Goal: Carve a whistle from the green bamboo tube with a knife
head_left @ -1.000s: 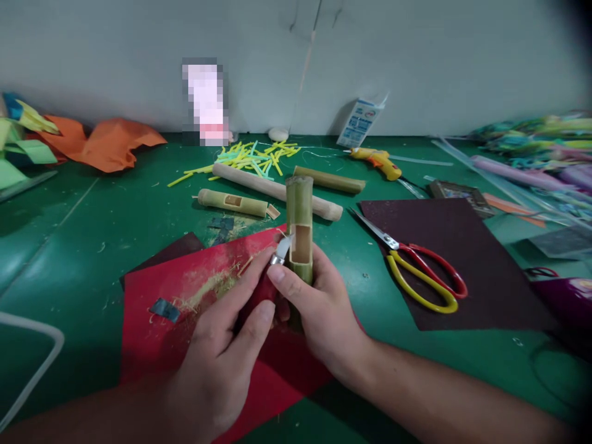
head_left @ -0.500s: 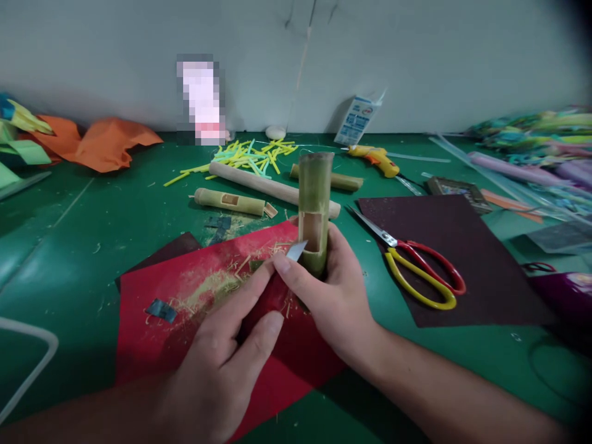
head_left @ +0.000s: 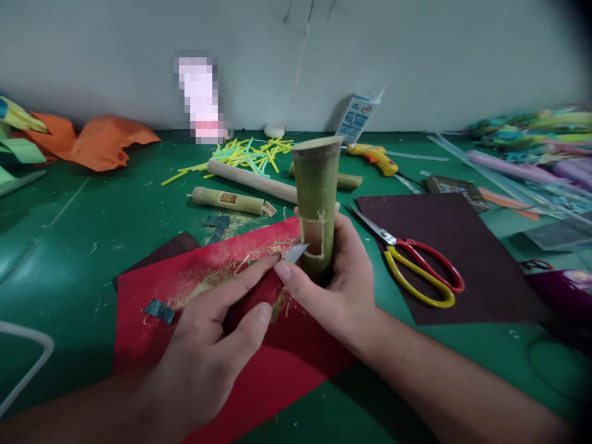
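Observation:
My left hand (head_left: 213, 345) is wrapped round the dark red handle of a knife (head_left: 296, 253), whose short blade points right at the bamboo. My right hand (head_left: 346, 283) grips an upright bamboo tube (head_left: 317, 185) near its lower end. A rectangular opening is cut in the tube's side, facing me, with thin fibres at its top edge. The right thumb rests near the base of the blade. Beneath both hands lies a red sheet (head_left: 296, 364) strewn with shavings (head_left: 208, 280).
Scissors (head_left: 416, 265) lie on a dark sheet (head_left: 476, 259) at right. Behind are a cut bamboo piece (head_left: 250, 203), a wooden rod (head_left: 252, 176), yellow strips (head_left: 240, 154), a glue gun (head_left: 374, 159) and a carton (head_left: 358, 117). Orange cloth (head_left: 102, 142) lies at left.
The bamboo tube has risen and its top has tipped toward the camera, showing its rim more. My left hand has moved slightly left with the knife.

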`<move>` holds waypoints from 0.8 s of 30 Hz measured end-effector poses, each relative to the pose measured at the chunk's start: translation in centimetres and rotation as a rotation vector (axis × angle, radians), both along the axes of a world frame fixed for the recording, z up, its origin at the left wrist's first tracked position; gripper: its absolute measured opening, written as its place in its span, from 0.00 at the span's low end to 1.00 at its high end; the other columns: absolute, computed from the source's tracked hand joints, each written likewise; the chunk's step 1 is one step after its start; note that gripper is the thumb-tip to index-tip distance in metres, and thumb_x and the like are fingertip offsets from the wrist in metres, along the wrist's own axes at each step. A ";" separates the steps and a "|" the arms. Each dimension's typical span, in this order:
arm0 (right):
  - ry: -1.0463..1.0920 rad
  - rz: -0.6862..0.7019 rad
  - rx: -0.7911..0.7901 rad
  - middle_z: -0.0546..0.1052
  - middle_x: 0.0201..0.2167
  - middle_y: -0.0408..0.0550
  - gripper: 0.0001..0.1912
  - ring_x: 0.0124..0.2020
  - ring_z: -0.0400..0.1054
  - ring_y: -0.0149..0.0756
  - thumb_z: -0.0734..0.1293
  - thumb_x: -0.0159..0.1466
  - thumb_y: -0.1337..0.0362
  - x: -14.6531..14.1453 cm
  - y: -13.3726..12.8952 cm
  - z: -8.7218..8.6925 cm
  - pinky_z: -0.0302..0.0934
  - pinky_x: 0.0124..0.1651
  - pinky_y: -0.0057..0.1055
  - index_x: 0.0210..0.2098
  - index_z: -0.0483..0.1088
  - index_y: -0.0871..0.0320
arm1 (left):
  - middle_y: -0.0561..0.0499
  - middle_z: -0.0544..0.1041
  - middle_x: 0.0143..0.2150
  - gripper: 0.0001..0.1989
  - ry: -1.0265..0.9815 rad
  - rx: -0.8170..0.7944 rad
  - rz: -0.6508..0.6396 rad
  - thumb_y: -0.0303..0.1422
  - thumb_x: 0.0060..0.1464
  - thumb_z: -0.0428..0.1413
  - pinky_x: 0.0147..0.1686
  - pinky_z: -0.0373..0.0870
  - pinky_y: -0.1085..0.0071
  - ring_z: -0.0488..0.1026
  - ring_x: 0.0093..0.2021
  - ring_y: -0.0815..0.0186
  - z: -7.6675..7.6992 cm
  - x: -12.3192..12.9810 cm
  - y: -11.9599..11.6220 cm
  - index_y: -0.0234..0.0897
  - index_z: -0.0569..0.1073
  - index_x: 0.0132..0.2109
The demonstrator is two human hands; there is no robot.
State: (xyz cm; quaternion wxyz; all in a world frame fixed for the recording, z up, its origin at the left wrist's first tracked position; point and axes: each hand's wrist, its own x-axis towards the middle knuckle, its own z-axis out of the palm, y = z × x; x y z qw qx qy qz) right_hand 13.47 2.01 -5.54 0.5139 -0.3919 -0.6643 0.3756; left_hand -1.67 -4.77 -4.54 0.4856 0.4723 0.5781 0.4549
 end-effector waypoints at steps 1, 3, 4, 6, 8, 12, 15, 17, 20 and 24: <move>-0.033 0.008 0.029 0.70 0.31 0.40 0.29 0.26 0.64 0.30 0.72 0.54 0.60 0.3 0.2 -0.1 0.62 0.28 0.30 0.52 0.59 0.50 | 0.51 0.81 0.35 0.17 -0.001 -0.016 -0.016 0.34 0.54 0.57 0.45 0.78 0.64 0.76 0.49 0.55 0.1 0.0 0.2 0.46 0.76 0.52; -0.097 0.029 0.093 0.71 0.34 0.41 0.31 0.29 0.66 0.32 0.73 0.53 0.60 0.9 0.6 -0.1 0.63 0.31 0.32 0.53 0.59 0.50 | 0.51 0.81 0.33 0.17 -0.007 -0.061 -0.024 0.35 0.53 0.57 0.42 0.79 0.65 0.77 0.47 0.56 0.2 0.0 0.4 0.46 0.76 0.51; -0.128 0.039 0.129 0.72 0.36 0.42 0.32 0.31 0.67 0.34 0.74 0.53 0.60 1.2 0.8 -0.1 0.64 0.34 0.33 0.53 0.59 0.50 | 0.51 0.81 0.33 0.17 -0.013 -0.078 -0.013 0.35 0.53 0.57 0.40 0.79 0.65 0.77 0.45 0.56 0.2 0.0 0.4 0.45 0.76 0.51; -0.180 0.055 0.201 0.72 0.39 0.44 0.32 0.36 0.68 0.36 0.74 0.52 0.59 1.7 1.2 0.1 0.64 0.38 0.34 0.53 0.60 0.51 | 0.50 0.80 0.31 0.17 -0.031 -0.101 0.014 0.35 0.51 0.58 0.38 0.79 0.65 0.78 0.43 0.56 0.1 0.1 0.5 0.44 0.77 0.49; -0.211 0.072 0.231 0.72 0.41 0.44 0.32 0.38 0.68 0.38 0.74 0.52 0.59 2.0 1.4 0.3 0.64 0.40 0.35 0.53 0.60 0.52 | 0.50 0.80 0.32 0.17 -0.052 -0.125 0.034 0.34 0.50 0.59 0.38 0.80 0.65 0.78 0.42 0.57 0.2 0.1 0.5 0.44 0.78 0.49; -0.141 0.119 0.151 0.72 0.40 0.43 0.30 0.37 0.68 0.36 0.73 0.54 0.60 1.6 1.4 0.4 0.64 0.39 0.34 0.53 0.60 0.51 | 0.51 0.81 0.38 0.18 -0.119 -0.148 0.006 0.34 0.51 0.59 0.45 0.78 0.64 0.77 0.46 0.58 0.3 0.0 0.5 0.47 0.77 0.50; -0.034 0.138 0.007 0.71 0.36 0.41 0.27 0.31 0.65 0.32 0.72 0.56 0.60 1.0 1.0 0.3 0.63 0.34 0.32 0.52 0.59 0.51 | 0.53 0.79 0.47 0.18 -0.141 -0.130 -0.053 0.35 0.54 0.58 0.51 0.74 0.63 0.75 0.52 0.58 0.4 0.0 0.4 0.51 0.75 0.53; 0.027 0.130 -0.085 0.70 0.33 0.40 0.26 0.27 0.62 0.29 0.71 0.57 0.60 0.5 0.8 0.2 0.61 0.29 0.29 0.52 0.60 0.51 | 0.54 0.77 0.52 0.19 -0.139 -0.118 -0.082 0.36 0.55 0.57 0.53 0.72 0.62 0.73 0.54 0.58 0.5 -0.1 0.3 0.53 0.73 0.54; 0.106 0.120 -0.175 0.68 0.30 0.39 0.24 0.26 0.60 0.28 0.71 0.57 0.59 0.0 0.6 0.2 0.59 0.26 0.28 0.50 0.61 0.51 | 0.54 0.75 0.55 0.19 -0.120 -0.104 -0.097 0.37 0.57 0.55 0.55 0.71 0.61 0.71 0.56 0.57 0.5 -0.1 0.4 0.52 0.71 0.56; 0.190 0.122 -0.273 0.66 0.28 0.38 0.22 0.26 0.59 0.28 0.72 0.57 0.59 -0.6 0.3 0.2 0.58 0.26 0.27 0.48 0.63 0.51 | 0.55 0.73 0.57 0.19 0.007 -0.053 -0.074 0.38 0.57 0.55 0.57 0.69 0.60 0.69 0.58 0.56 -0.1 -0.2 0.3 0.52 0.71 0.57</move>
